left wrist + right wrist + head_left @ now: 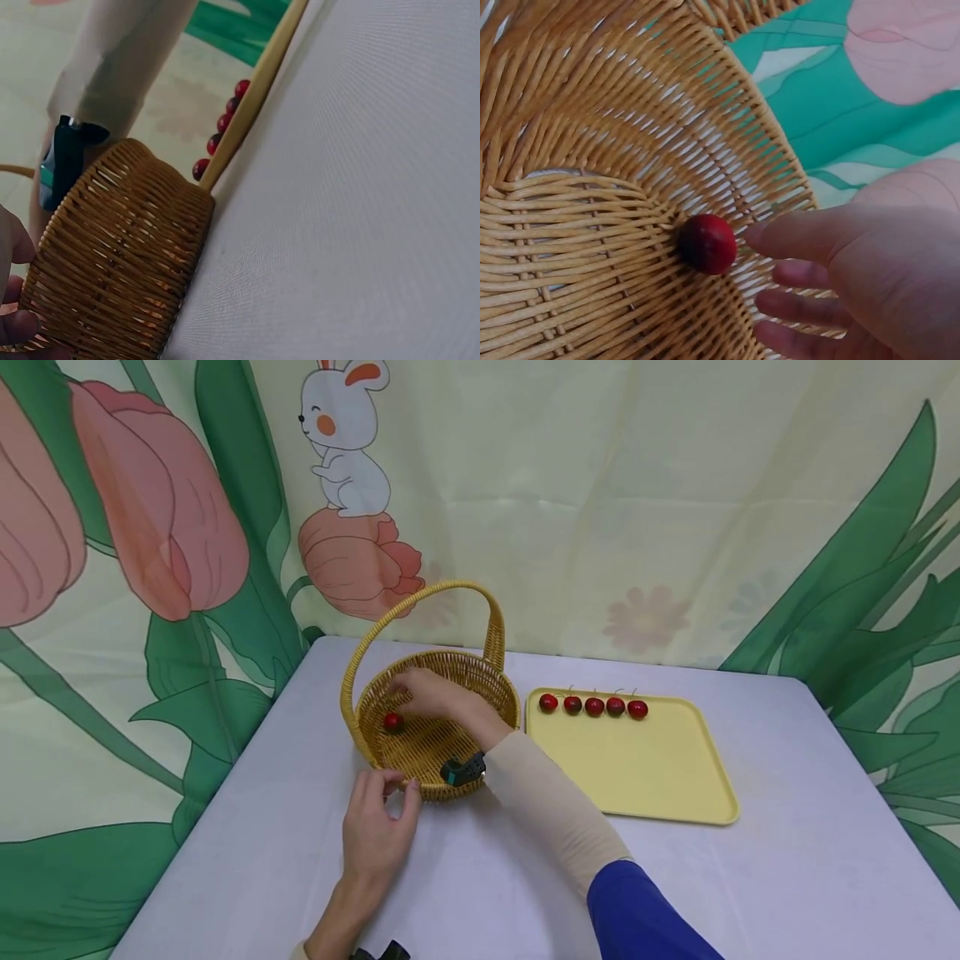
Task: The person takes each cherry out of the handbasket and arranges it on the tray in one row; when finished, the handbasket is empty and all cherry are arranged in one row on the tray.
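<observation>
My right hand [431,693] reaches into a round wicker basket [510,697] with a tall arched handle. A dark red cherry [707,244] is beside its thumb tip, near the basket's inner wall. Whether the fingertips pinch the cherry's stem is not clear, as the thumb hides part of the fingers. In the head view that cherry [393,722] shows just below the fingers. My left hand [378,827] holds the basket's near rim. In the left wrist view its fingers [19,326] lie against the woven side [120,255].
To the basket's right, a pale yellow tray [637,768] lies flat, with a row of several cherries [594,707] along its far edge, stems pointing away. A white cloth [247,827] covers the table. Behind hangs a curtain [540,527] printed with tulips and a rabbit.
</observation>
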The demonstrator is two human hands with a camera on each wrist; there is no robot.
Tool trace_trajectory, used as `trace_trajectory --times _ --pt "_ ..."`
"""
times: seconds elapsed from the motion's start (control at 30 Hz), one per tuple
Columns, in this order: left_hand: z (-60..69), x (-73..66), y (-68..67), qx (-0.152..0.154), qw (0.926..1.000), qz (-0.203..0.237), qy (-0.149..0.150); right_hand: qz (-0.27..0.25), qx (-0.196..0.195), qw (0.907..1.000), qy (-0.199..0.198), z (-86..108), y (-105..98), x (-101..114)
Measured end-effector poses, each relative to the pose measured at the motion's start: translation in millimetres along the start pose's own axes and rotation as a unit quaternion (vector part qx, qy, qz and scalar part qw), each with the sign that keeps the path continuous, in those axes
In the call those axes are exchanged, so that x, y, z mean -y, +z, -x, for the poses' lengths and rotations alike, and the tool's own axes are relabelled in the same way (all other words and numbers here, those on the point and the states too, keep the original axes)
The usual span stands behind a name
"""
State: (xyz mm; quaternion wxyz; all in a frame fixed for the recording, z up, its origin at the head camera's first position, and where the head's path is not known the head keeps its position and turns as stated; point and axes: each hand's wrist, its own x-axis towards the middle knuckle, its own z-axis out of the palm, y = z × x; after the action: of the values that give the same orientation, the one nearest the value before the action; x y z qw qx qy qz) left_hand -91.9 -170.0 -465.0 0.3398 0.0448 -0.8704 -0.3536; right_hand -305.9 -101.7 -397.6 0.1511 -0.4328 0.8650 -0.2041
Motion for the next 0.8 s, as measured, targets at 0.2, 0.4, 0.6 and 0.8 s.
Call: trace_trajectory --times 0.2,0.4,0.6,0.8 --pt "0.3 -1.1 0.0 -0.003 1.0000 -0.002 0.006 0.012 0.038 0.9992 -0.009 -5.8 6.2 1.3" --pt "1.2 -0.8 1.6 -0.007 0.9999 0.002 0.016 0.038 0.079 0.9960 -0.014 -11.0 9.7 3.2" --pt "1.1 -0.6 1.4 -0.013 0.9997 -0.003 0.023 0.055 0.110 0.9924 0.004 -11.0 10.5 7.8" --pt "0.0 -0.6 0.3 -0.009 0.9999 -0.003 0.013 0.054 0.121 0.9911 0.014 -12.4 10.3 9.6"
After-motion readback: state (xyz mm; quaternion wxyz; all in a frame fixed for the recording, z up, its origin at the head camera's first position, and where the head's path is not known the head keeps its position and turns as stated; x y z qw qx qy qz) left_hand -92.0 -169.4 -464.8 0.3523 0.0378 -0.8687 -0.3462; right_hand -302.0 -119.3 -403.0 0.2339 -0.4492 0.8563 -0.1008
